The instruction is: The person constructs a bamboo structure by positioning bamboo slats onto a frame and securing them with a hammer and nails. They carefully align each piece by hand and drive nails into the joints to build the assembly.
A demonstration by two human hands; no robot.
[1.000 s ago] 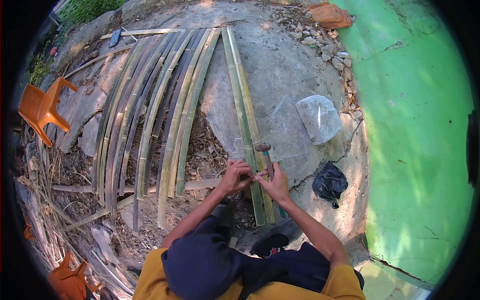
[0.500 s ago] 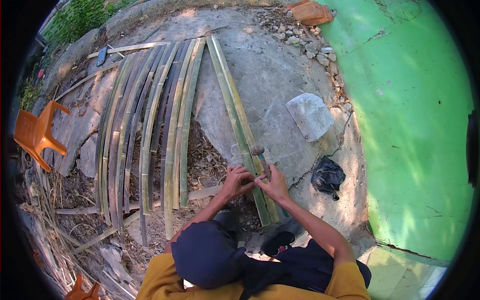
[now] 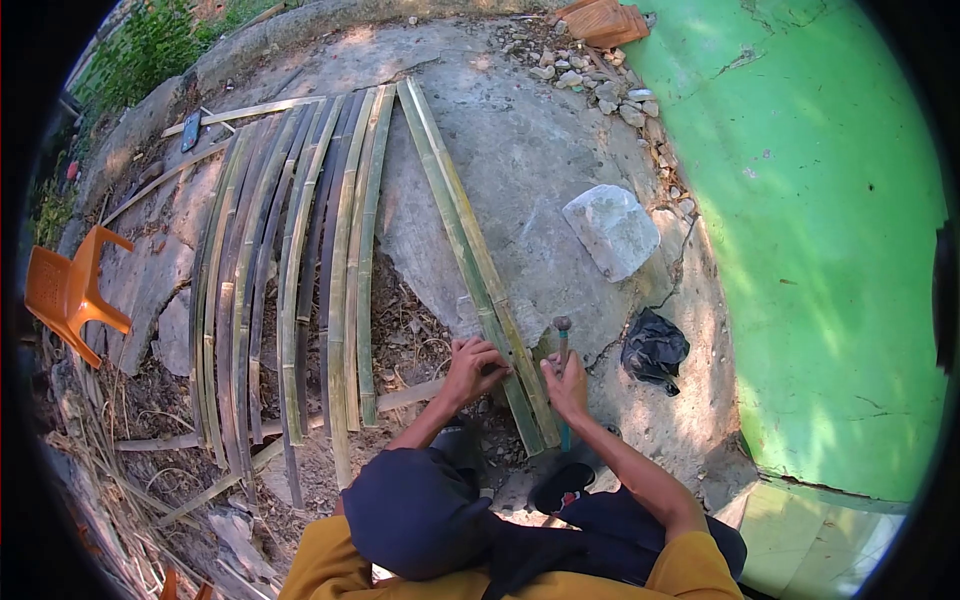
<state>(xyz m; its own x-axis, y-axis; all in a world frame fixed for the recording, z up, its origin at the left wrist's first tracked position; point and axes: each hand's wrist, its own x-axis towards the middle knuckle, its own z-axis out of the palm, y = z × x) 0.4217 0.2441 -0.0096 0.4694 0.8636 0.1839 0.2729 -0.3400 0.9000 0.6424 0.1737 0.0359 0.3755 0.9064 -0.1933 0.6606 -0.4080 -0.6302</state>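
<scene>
Two long split bamboo strips (image 3: 462,232) lie side by side on the cracked concrete and run away from me. My left hand (image 3: 474,366) rests on their near end, fingers curled, pinching something too small to make out. My right hand (image 3: 566,384) grips a hammer (image 3: 562,345) by its handle just right of the strips, with the metal head pointing away from me and the blue handle end showing below my fist. My dark cap and yellow sleeves fill the bottom of the view.
A row of several curved bamboo slats (image 3: 300,270) lies on cross pieces to the left. A grey stone block (image 3: 611,229) and a black bag (image 3: 654,348) sit to the right by the green wall (image 3: 800,240). An orange plastic chair (image 3: 66,292) stands far left.
My right hand has moved off the strips to their right side, taking the hammer with it; the hammer now stands beside the strips. My left hand stays on the near end.
</scene>
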